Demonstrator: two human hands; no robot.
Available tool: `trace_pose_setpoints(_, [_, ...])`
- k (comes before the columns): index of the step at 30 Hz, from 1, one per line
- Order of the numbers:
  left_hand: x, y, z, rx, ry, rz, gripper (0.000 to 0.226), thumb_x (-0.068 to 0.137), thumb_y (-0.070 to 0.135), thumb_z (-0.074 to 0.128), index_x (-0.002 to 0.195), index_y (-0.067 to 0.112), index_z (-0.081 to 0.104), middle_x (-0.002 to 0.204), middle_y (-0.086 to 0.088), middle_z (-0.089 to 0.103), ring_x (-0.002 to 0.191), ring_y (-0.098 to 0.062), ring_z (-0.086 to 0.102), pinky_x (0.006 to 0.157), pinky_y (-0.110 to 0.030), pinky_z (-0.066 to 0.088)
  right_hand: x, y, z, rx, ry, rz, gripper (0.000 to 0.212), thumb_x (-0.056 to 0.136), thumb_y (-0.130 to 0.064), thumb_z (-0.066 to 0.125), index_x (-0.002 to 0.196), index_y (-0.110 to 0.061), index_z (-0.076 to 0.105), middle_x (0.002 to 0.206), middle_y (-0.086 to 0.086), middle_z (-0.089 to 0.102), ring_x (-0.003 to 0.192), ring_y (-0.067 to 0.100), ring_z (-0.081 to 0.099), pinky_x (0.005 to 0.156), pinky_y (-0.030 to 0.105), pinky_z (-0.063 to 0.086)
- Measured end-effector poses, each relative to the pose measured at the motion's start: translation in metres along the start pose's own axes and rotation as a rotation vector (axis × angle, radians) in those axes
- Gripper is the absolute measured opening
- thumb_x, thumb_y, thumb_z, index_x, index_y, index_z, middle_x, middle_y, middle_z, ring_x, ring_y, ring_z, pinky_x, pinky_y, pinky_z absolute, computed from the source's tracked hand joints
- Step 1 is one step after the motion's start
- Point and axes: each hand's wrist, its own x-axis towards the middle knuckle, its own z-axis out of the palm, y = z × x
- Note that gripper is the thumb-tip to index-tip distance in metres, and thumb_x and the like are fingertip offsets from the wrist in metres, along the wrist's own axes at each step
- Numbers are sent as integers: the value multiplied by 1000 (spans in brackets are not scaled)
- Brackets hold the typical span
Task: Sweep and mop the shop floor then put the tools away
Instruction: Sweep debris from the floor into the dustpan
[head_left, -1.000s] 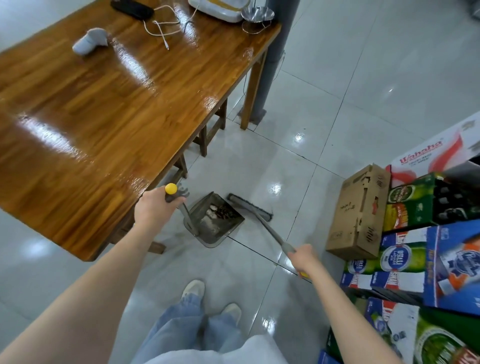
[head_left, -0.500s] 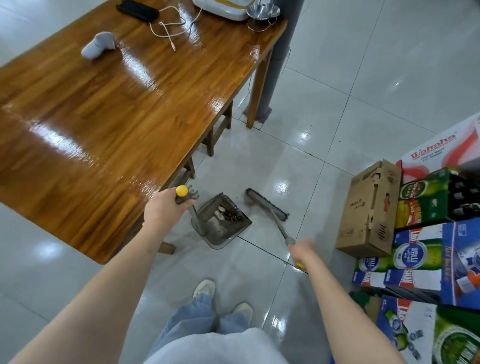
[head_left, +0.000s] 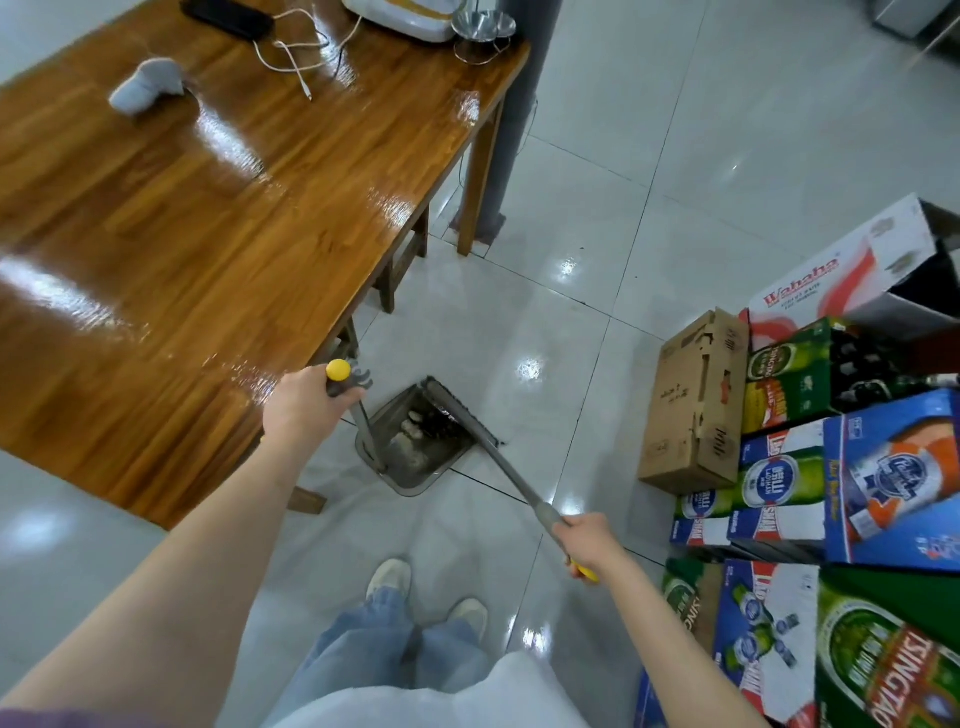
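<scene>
A grey dustpan stands on the tiled floor beside the table, with a pile of debris inside it. My left hand grips the top of the dustpan's upright handle, just below its yellow knob. My right hand grips the grey broom handle near its yellow end. The broom head lies across the dustpan's open mouth, over the debris.
A glossy wooden table fills the left, with stools tucked under it. Stacked beer cartons and a brown cardboard box line the right. A grey pillar stands behind the table. My feet are just behind the dustpan.
The broom head has swept left from the floor beside the dustpan to its mouth. The left hand and dustpan have stayed roughly in place.
</scene>
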Motion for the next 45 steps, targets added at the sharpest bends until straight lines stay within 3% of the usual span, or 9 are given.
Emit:
trace_pose_setpoints(5, [-8,-15,3,-23,-25,18,37,79,53,68,75,18,58,65,-2,67,61,-21,64,58,-38,57,2,-12,-10,42,68,-15,18,90,-20,51,76,-10,56,50,7,46,28,14,37,42,16,33])
trace_pose_setpoints(11, [-26,-22,-2,5,-32,76,36,80,48,69,73,14,59,65,-4,64,62,-23,61,56,-34,54,14,-29,-15,38,151,-5,29,90,-23,52,64,-10,44,54,8,47,38,18,41,50,24,38])
trace_pose_setpoints(15, [-34,-28,-4,6,-48,65,35,81,46,69,72,14,59,64,-3,61,59,-21,58,54,-32,49,21,-31,-12,21,171,44,24,89,-17,51,68,-9,42,59,9,47,40,19,42,48,24,37])
trace_pose_setpoints(19, [-42,-27,-1,-39,-62,14,41,81,44,70,62,17,47,59,-2,53,58,-23,54,49,-26,38,20,-23,7,-25,157,100,23,89,-22,53,75,-9,42,71,12,50,41,19,46,42,18,38])
trace_pose_setpoints(23, [-40,-24,-1,-32,-71,22,43,82,42,70,59,18,42,57,-1,49,56,-23,50,48,-26,34,2,-14,33,-84,104,98,21,92,-20,49,74,-11,40,65,8,46,43,17,45,37,12,33])
trace_pose_setpoints(28, [-30,-20,-1,3,-74,53,43,80,48,70,63,14,49,62,-5,59,61,-26,59,52,-31,46,-20,-10,53,-99,34,53,23,90,-26,51,79,-7,47,72,11,53,43,19,48,36,13,34])
trace_pose_setpoints(32, [-26,-22,-2,-2,-60,78,39,79,47,70,67,15,52,64,-6,61,62,-27,61,57,-37,53,-35,-6,42,-30,7,51,28,89,-35,52,74,-12,47,56,7,50,35,16,43,43,13,32])
trace_pose_setpoints(37, [-24,-23,-4,-18,-40,87,39,79,47,71,72,11,57,64,-7,59,61,-27,60,58,-40,56,-45,-5,38,34,20,33,29,92,-32,49,68,-16,45,53,5,45,34,14,39,45,14,29])
trace_pose_setpoints(45, [-24,-16,-3,-30,-50,100,43,79,51,69,67,13,52,62,-6,58,62,-28,60,55,-33,50,-47,-25,32,42,71,20,24,92,-28,47,73,-13,46,56,5,47,34,14,41,44,14,32])
